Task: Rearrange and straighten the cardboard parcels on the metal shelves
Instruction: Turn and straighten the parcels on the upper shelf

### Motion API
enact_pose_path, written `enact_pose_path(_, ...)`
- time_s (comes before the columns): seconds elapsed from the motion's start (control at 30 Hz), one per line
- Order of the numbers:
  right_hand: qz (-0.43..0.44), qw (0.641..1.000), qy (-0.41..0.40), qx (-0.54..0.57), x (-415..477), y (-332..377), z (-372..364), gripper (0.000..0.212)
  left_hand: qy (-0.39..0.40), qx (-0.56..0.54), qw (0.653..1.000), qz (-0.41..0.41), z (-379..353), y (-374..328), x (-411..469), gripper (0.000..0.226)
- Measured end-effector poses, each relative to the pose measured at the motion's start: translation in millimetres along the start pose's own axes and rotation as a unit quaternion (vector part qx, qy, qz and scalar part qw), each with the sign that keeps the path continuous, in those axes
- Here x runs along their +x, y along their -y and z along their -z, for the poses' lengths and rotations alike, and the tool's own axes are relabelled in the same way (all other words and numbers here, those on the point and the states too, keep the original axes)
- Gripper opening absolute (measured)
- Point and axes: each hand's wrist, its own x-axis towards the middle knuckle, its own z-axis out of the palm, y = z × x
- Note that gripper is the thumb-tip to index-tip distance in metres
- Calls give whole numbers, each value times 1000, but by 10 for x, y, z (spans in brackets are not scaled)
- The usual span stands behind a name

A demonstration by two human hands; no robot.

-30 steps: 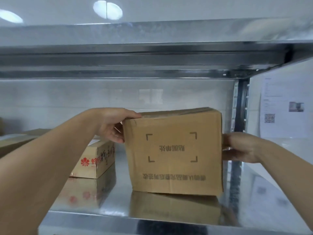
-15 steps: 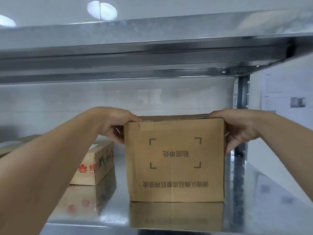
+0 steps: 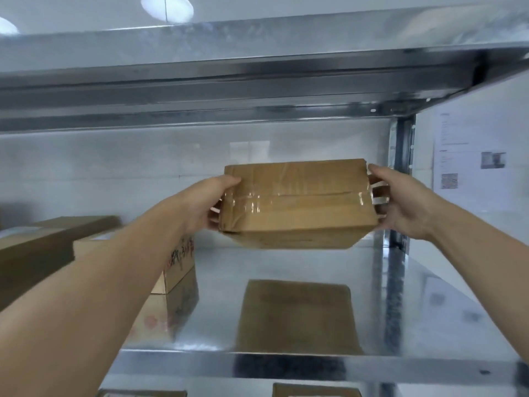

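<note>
Head view: taped box (image 3: 297, 202) held clear above the metal shelf (image 3: 415, 296), tilted; left hand (image 3: 206, 204) and right hand (image 3: 400, 202) clamp its ends, fingers curled round. Judged mid-task: box not yet set down; marked box (image 3: 180, 260) at left probably awaits straightening.

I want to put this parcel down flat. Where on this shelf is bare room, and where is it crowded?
Free: the bare shelf under the taped parcel, between the box with red writing on its left and the upright post on its right. Crowded: the left end, where that box stands beside a plain brown box.
</note>
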Motion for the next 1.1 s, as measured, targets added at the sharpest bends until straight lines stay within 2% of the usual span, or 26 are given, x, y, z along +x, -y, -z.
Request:
enact_pose_path(0.1,-2,997,-48,67,-3,-270,-21,47,-34,-127,991,28,-157,293,-62,44)
enact_pose_path(0.2,-10,990,-83,116,-4,-552,-67,49,-59,-259,963,37,-298,567,-90,54)
enact_pose_path(0.3,-50,985,-78,144,-29,-781,-139,54,-65,-313,947,32,-418,784,-115,61)
enact_pose_path(0.43,-96,980,-56,165,-144,-939,-238,57,-55,-294,953,42,-566,942,-213,64)
enact_pose_path(0.6,-106,981,-54,153,-216,-1069,-253,68,-51,-307,948,61,-622,1066,-252,74)
enact_pose_path(0.77,-101,984,-75,128,-202,-1089,-271,74,-68,-311,946,65,-665,1088,-282,65)
enact_pose_path(0.9,-104,988,-51,104,-196,-1073,-243,71,-74,-271,958,57,-593,1081,-274,65)
enact_pose_path(0.93,-95,990,-53,90,-193,-1043,-217,69,-74,-252,964,46,-555,1063,-285,64)
enact_pose_path(1.0,-45,992,-105,59,-154,-974,-148,67,-94,-198,975,16,-415,989,-301,57)
enact_pose_path(1.1,128,969,-205,-48,-216,-675,-230,47,-168,-137,975,-50,-91,865,-275,34)
